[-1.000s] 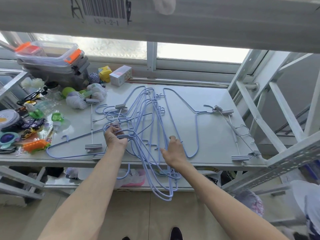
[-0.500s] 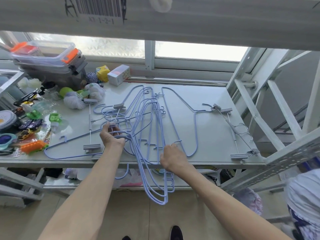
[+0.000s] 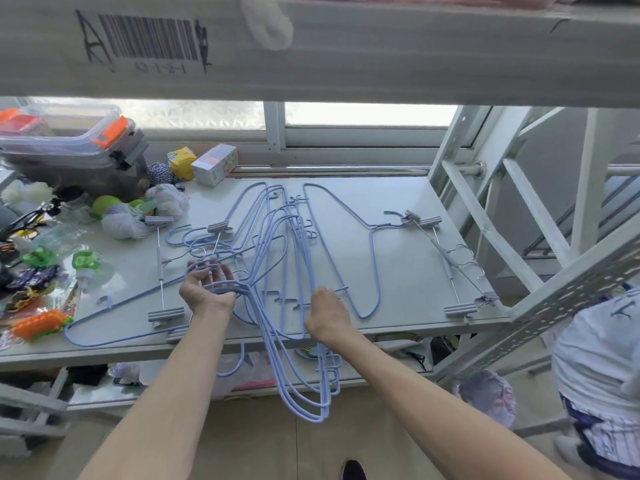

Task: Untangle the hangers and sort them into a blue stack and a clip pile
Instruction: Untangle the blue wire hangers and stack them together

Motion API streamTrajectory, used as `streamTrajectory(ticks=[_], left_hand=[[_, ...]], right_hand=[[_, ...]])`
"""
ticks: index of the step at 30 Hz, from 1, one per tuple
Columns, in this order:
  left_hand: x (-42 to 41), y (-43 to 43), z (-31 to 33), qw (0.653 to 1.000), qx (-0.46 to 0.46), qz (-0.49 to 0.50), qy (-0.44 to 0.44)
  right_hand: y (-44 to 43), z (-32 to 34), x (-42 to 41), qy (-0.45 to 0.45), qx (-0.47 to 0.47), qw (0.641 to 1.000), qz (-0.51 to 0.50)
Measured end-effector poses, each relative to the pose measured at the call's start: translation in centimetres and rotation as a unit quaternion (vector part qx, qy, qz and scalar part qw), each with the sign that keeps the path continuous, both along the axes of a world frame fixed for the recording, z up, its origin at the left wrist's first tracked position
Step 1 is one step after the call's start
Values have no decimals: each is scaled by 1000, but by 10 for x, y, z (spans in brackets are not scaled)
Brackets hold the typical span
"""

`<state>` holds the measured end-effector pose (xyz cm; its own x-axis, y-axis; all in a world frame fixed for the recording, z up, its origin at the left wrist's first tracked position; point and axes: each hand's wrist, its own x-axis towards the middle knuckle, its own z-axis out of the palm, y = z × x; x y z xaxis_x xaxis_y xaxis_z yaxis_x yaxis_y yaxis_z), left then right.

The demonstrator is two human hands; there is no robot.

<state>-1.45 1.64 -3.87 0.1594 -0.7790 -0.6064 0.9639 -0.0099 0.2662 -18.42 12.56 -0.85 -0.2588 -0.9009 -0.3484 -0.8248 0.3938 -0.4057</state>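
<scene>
Gripping the tangle from both sides, the person stands at a pale shelf (image 3: pixel 408 299) with the blue hangers (image 3: pixel 290 237) spread across its middle — their far ends reach toward the window, and their near ends spill over the front edge and hang below it. The left hand (image 3: pixel 207 289) lies palm up among the hooks, its fingers curled round several blue wires that cross the palm. The right hand (image 3: pixel 325 313) shows its back to the camera at the front edge, fingers bent over and pinching wires of the same bundle. A single blue hanger (image 3: pixel 375 265) lies flat just right of the tangle, its hook pointing right. Another blue hanger (image 3: pixel 121 338) lies at the front left. Clip hangers (image 3: pixel 448 265) are gathered at the right end of the shelf, well apart from the hands — two more clip hangers (image 3: pixel 160 265) lie left of the tangle, close to the left hand. Farther left sit a clear box with orange latches (image 3: pixel 69 133), a yellow packet (image 3: pixel 181 162) and a small white box (image 3: pixel 214 164).
</scene>
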Motion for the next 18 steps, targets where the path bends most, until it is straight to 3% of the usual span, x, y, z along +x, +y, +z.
streamTrajectory(ticks=[18], left_hand=[[7, -14, -5, 996, -84, -6, -20]], right_hand=[[3, 1, 6, -68, -90, 994, -8]])
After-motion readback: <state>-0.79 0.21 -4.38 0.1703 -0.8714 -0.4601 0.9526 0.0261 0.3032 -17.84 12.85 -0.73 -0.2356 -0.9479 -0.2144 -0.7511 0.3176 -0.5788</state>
